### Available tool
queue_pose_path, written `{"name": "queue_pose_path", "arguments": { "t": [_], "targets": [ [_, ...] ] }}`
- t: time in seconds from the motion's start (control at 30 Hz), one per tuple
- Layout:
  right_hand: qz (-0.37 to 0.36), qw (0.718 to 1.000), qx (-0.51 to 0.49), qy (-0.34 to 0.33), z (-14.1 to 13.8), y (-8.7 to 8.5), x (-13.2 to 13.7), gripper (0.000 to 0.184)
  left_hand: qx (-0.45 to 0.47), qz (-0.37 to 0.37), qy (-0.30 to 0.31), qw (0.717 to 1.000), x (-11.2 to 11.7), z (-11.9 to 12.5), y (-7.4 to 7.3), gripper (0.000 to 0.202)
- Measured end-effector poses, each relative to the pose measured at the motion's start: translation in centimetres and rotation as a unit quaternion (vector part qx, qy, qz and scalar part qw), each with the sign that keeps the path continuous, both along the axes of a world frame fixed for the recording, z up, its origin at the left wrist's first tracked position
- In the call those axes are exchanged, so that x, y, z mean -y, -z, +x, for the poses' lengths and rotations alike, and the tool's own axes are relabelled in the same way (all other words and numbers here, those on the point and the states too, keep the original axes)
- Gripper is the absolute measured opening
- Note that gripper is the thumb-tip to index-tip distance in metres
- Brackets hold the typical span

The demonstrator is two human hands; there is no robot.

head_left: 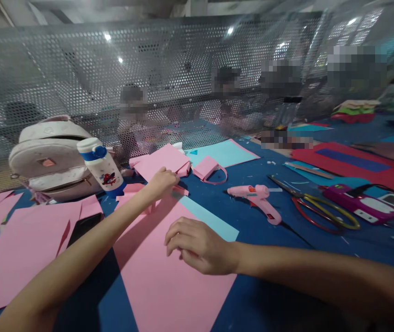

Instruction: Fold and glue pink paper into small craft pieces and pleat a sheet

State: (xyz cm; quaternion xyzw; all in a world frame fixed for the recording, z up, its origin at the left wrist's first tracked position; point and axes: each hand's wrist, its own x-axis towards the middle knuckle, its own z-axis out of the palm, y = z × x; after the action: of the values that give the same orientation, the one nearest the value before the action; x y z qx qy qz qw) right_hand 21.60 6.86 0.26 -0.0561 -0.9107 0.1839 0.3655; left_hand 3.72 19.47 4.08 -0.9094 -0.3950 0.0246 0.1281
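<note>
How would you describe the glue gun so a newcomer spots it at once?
On the blue table, find the scissors on the right. Left of them lies the pink glue gun, the only pistol-shaped thing, with a pale stick poking from its back.

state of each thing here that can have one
Large pink rectangular paper sheet, flat
Small pink paper box, folded
White-and-blue plastic bottle, standing, closed
Whitish fabric backpack, upright, top seemingly unzipped
Pink plastic glue gun, lying on its side, stick inserted
Red-and-yellow-handled metal scissors, apparently closed
</note>
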Motion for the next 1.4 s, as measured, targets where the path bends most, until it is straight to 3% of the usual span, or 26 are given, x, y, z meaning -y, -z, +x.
{"name": "queue_pose_path", "arguments": {
  "t": [0.23,0.4,0.57,0.73,0.87,1.07,1.2,1.3,1.4],
  "targets": [
    [0.004,1.0,0.002,-0.005,0.0,-0.1,0.0,0.025,0.05,-0.001,-0.005,0.999,2.0,-1.2,-1.5,0.024],
    [-0.003,1.0,-0.013,-0.013,-0.2,-0.2,0.0,0.027,0.077,0.005,-0.009,0.997,2.1,-1.5,-1.2,0.023],
    [0.001,1.0,-0.004,-0.018,-0.2,-0.1,-0.1,0.027,0.102,-0.022,-0.011,0.994,1.1,-0.3,-0.6,0.029],
    [0.003,1.0,-0.009,-0.021,-0.1,0.0,-0.1,0.027,0.194,-0.069,-0.019,0.978,1.8,0.7,-1.1,0.025],
    [0.006,0.999,-0.032,0.014,-0.1,-0.1,0.1,0.032,0.31,-0.121,-0.025,0.943,5.4,0.4,-1.2,0.004],
    [0.013,0.995,-0.085,0.058,-0.1,-0.2,0.2,0.028,0.422,-0.245,-0.055,0.871,13.7,-0.9,1.4,0.02],
    [-0.001,0.996,-0.071,0.058,-0.2,-0.6,0.1,0.025,0.439,-0.32,-0.079,0.836,16.8,-2.1,2.5,0.013],
    [-0.049,0.997,0.002,0.056,0.1,-1.9,0.8,0.022,0.408,-0.301,-0.1,0.856,17.6,-3.5,2.5,0.012],
    [-0.174,0.972,0.135,0.083,2.2,-3.9,2.4,0.017,0.376,-0.236,-0.062,0.894,18.4,-4.9,2.7,0.006]
  ]
}}
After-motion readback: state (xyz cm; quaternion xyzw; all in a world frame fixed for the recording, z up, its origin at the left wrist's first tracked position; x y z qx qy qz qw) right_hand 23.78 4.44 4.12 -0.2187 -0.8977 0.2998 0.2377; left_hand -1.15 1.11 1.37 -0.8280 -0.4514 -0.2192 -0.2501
